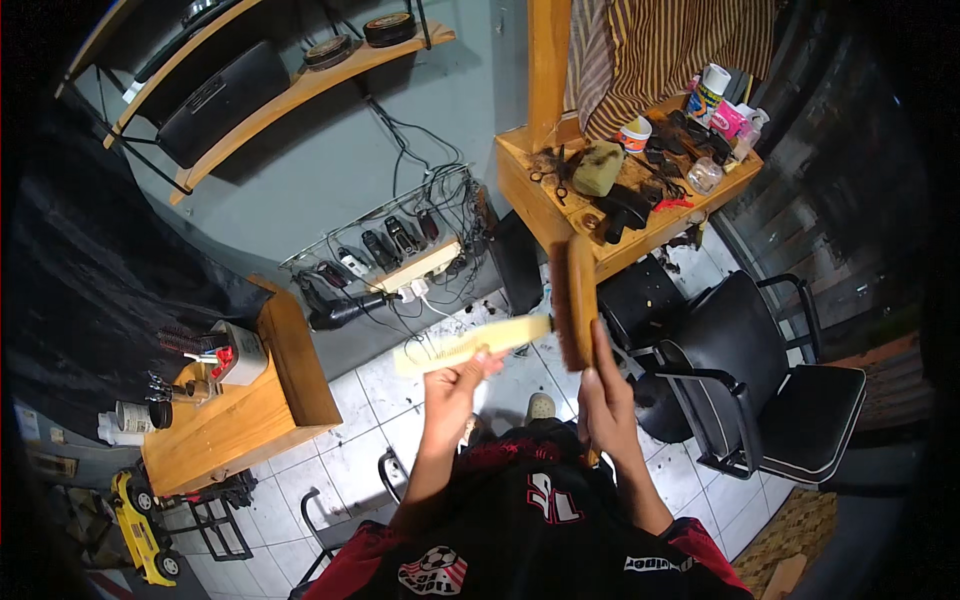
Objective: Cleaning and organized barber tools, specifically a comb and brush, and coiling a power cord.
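Observation:
My left hand [451, 394] pinches a pale yellow comb [487, 343] between thumb and fingers. The comb points right, its teeth partly washed out by glare. In my right hand [609, 411] is a wooden-backed brush [580, 296] held upright, its brown bristles facing left towards the comb. The comb's right end comes up to the bristles; whether they touch I cannot tell. Both tools are held in front of my body, above the tiled floor.
Several hair clippers [403, 234] and a hair dryer [349, 309] hang on a wall rack among loose cables. Scissors [560, 176] and a yellowish sponge [598, 169] lie on a cluttered wooden counter [544, 206]. A black armchair [712, 337] stands right, a wooden cabinet [232, 427] left.

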Motion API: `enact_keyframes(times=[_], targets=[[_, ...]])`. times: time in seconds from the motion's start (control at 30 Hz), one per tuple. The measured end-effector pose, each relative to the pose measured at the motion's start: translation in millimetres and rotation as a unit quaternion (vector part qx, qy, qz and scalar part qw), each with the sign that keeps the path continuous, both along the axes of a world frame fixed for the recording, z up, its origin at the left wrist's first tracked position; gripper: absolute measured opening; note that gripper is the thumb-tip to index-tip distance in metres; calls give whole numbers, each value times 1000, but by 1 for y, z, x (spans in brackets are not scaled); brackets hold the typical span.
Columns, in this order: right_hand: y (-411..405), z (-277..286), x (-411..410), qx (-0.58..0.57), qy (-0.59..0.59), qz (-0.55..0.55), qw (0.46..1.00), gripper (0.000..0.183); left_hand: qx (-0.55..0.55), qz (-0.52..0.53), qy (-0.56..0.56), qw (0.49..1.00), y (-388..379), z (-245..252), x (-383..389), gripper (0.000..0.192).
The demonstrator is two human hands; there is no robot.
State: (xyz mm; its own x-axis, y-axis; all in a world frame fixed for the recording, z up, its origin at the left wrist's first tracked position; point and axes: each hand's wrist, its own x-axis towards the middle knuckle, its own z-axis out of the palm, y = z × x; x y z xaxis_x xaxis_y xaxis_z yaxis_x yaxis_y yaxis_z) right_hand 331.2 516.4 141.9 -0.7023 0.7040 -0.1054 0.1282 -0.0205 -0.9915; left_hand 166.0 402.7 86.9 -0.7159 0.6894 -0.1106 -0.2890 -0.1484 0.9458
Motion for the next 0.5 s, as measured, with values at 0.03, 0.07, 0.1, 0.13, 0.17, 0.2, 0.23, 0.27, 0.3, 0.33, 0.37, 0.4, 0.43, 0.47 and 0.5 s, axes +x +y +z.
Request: enact_keyframes(times=[0.03,0.07,0.1,0.13,0.17,0.2,0.23,0.27,0.3,0.33,0.37,0.4,0.43,0.47,0.5], targets=[[-5,-1,5,-7,-3,22,1000,53,25,32,-17,999,5,8,-5,24],[-10,-2,9,-16,-27,52,998,53,39,38,-35,998,7,14,-9,24],[-16,-10,13,-5,-30,92,995,52,52,44,-51,996,7,18,-13,24],[-22,-16,13,24,-31,112,993,51,52,46,-50,996,5,17,-13,24],[-27,-21,12,53,-33,130,989,50,31,14,-14,999,4,13,-12,23],[-31,-23,11,60,-38,112,991,52,9,-19,22,1000,3,10,-10,22],[-30,-23,10,59,-38,111,991,52,9,-20,22,1000,2,8,-8,22],[-26,-21,8,39,-26,74,996,52,1,-104,48,993,2,6,-5,21],[-22,-18,7,19,-14,40,999,53,-7,-185,75,980,0,5,-1,20],[-18,-16,5,8,-4,14,1000,53,28,-194,55,979,2,0,8,20],[-13,-8,2,-1,4,-1,1000,53,21,-221,57,973,-2,1,12,20],[-6,-8,0,14,19,-13,1000,53,26,-219,41,975,-2,-3,15,20],[-2,-8,0,29,35,-25,999,53,32,-216,25,976,-1,-6,16,20],[-2,-7,1,-21,37,-33,999,52,33,-218,25,975,1,-7,15,20],[-3,-6,4,-21,36,-33,999,52,26,-163,-3,986,3,-6,15,22]])
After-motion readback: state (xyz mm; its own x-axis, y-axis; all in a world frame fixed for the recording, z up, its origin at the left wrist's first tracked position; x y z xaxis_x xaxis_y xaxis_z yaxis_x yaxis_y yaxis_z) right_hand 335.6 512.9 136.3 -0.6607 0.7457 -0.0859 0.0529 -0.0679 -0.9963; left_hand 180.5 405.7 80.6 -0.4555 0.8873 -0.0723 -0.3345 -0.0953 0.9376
